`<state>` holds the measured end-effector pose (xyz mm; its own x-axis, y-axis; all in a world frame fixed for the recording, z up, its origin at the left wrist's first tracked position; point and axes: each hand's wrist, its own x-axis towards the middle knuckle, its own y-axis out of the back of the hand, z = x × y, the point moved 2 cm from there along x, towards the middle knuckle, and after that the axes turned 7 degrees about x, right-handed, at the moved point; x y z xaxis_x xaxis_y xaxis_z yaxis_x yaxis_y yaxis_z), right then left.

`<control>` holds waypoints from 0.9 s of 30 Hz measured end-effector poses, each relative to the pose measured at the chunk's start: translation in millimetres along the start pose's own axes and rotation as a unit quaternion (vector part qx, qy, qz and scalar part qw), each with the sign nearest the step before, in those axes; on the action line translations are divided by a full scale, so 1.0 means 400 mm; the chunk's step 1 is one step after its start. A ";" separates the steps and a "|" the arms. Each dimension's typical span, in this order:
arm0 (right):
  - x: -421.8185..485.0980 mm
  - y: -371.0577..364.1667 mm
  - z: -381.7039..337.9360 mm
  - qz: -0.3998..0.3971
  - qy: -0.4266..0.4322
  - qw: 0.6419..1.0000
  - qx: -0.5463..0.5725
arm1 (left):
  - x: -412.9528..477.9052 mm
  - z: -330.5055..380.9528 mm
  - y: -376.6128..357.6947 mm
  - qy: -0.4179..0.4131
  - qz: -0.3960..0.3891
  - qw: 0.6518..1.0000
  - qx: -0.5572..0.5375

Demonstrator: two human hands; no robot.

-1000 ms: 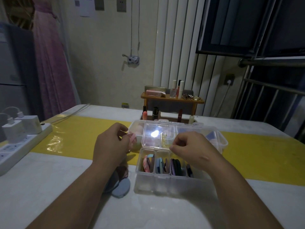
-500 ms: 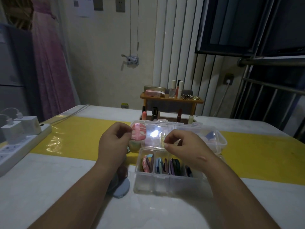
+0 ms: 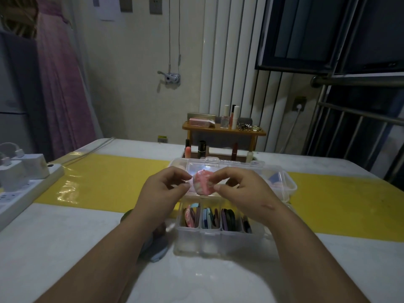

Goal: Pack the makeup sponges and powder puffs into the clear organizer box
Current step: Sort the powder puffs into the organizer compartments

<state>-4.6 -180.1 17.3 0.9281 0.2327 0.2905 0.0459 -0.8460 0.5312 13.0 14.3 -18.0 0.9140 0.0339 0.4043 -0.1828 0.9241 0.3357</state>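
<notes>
Head cam: left hand (image 3: 162, 191) and right hand (image 3: 242, 191) both pinch a pink-and-white marbled puff (image 3: 202, 182), held above the open clear organizer box (image 3: 218, 235); its compartments hold upright puffs (image 3: 228, 217).

The blue puff (image 3: 157, 251) on the table lies mostly under the left forearm, only its lower edge showing, and a dark round thing beside it cannot be made out. The right hand (image 3: 244, 194) covers the rear right part of the clear organizer box (image 3: 218, 241), and the raised lid (image 3: 236, 171) glares white, so what lies behind it is unclear. The pink marbled puff (image 3: 202, 182) is partly hidden by fingertips (image 3: 215, 179). The power strip (image 3: 26, 191) is cut off by the left edge. The small items on the wooden shelf (image 3: 223, 130) are too small to tell.
</notes>
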 end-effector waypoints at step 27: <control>-0.023 0.087 0.026 -0.020 -0.202 0.972 -0.117 | 0.004 -0.043 -0.030 0.073 -0.086 0.987 0.115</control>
<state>-7.5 -216.9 24.8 0.9989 0.0160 -0.0448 0.0432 -0.6974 0.7153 22.8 9.7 -36.2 0.9780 -0.0468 0.2034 -0.0816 0.8111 0.5791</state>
